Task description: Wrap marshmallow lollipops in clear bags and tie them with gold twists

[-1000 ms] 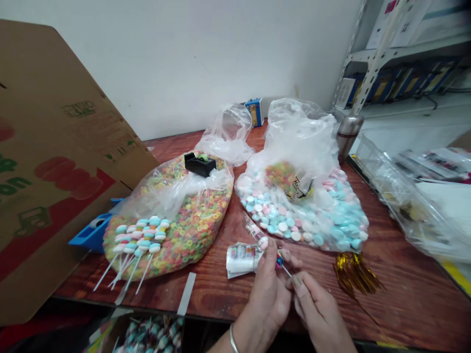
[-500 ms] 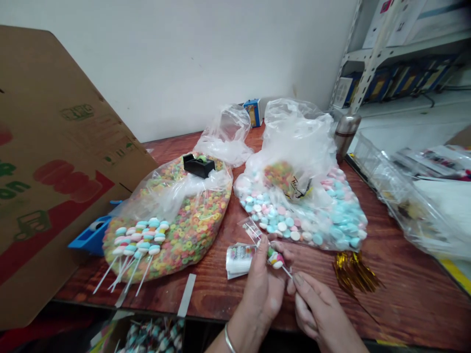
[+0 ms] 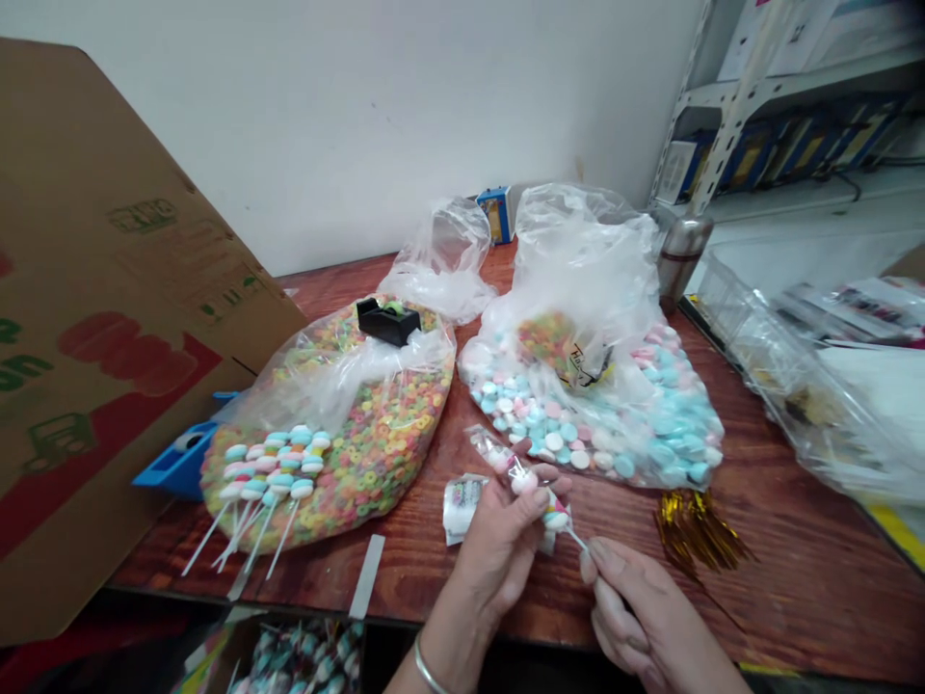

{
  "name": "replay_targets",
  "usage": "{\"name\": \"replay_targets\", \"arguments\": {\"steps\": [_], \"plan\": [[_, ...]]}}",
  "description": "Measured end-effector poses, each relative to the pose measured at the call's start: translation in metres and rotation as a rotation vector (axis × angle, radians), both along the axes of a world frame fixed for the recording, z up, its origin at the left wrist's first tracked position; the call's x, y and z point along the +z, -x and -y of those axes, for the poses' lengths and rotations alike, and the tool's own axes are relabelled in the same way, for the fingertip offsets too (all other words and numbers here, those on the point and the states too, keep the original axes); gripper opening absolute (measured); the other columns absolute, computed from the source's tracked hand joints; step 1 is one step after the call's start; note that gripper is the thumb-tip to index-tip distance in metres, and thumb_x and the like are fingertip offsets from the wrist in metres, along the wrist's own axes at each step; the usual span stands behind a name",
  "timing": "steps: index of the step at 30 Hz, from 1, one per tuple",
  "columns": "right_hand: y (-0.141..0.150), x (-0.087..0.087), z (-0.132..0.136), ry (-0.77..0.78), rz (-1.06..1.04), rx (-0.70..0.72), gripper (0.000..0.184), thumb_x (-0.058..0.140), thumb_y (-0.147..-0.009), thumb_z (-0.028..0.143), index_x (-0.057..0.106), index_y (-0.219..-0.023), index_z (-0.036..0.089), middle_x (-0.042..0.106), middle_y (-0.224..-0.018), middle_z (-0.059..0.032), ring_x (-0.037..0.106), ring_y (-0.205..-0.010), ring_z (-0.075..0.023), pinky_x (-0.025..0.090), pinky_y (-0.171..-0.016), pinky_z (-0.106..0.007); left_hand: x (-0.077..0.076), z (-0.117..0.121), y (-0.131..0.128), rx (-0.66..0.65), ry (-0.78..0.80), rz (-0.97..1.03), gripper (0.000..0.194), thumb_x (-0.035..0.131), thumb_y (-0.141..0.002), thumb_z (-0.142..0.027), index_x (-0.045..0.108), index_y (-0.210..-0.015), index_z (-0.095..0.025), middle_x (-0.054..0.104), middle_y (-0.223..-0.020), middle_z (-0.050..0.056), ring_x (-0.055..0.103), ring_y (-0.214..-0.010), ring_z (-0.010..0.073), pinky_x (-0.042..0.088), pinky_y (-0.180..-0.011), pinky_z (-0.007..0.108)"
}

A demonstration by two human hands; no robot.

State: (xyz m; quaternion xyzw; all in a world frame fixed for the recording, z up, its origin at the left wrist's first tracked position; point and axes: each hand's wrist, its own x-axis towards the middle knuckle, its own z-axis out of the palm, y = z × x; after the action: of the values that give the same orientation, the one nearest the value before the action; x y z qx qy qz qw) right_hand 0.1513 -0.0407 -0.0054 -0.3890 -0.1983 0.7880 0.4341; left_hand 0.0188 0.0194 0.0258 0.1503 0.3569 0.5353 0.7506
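Over the wooden table | clamping wrapped candy skewer in left hand | pinching its stick with right hand | near printed packets

A narrow lane of tabletop parts the ring-candy bag from the pastel-candy bag; a cardboard box blocks the left.

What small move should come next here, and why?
Probably gather the clear plastic sleeve snugly around the thin white stick with the right hand. That hand pinches the stick below the sleeved pastel candies, the left hand supports them, no tie shows on the sleeve, and shiny gold strips lie nearby.
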Motion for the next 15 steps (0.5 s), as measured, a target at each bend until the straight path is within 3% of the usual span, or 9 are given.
{"name": "replay_targets", "arguments": {"steps": [4, 9, 15], "plan": [[0.001, 0.000, 0.002, -0.014, -0.015, 0.012, 0.035, 0.053, -0.090, 0.048, 0.055, -0.073, 0.017, 0.023, -0.039, 0.0138, 0.010, -0.032, -0.0015, 0.012, -0.032, -0.015, -0.009, -0.002, -0.001, 0.126, 0.081, -0.062, 0.018, 0.071, -0.076, -0.021, 0.061, -0.088, -0.013, 0.069, -0.080, 0.006, 0.068, -0.075, 0.0176, 0.055, -0.074, 0.032], [0.003, -0.006, 0.007, -0.078, 0.073, 0.012, 0.039, 0.053, -0.088, 0.052, 0.056, -0.074, 0.016, 0.025, -0.038, 0.0137, 0.011, -0.033, -0.0018, 0.013, -0.031, -0.014, -0.013, -0.011, -0.006, 0.331, 0.201, -0.024, 0.019, 0.075, -0.071, -0.022, 0.060, -0.078, -0.013, 0.067, -0.072, 0.004, 0.067, -0.067, 0.0162, 0.055, -0.063, 0.028], [0.005, -0.007, 0.009, -0.063, 0.019, 0.044, 0.039, 0.051, -0.089, 0.052, 0.056, -0.073, 0.017, 0.025, -0.037, 0.0135, 0.010, -0.032, -0.0016, 0.012, -0.031, -0.014, -0.007, -0.012, -0.004, 0.305, 0.197, 0.030, 0.026, 0.070, -0.076, -0.035, 0.059, -0.070, -0.013, 0.061, -0.060, 0.001, 0.060, -0.054, 0.0107, 0.054, -0.057, 0.023]]}}
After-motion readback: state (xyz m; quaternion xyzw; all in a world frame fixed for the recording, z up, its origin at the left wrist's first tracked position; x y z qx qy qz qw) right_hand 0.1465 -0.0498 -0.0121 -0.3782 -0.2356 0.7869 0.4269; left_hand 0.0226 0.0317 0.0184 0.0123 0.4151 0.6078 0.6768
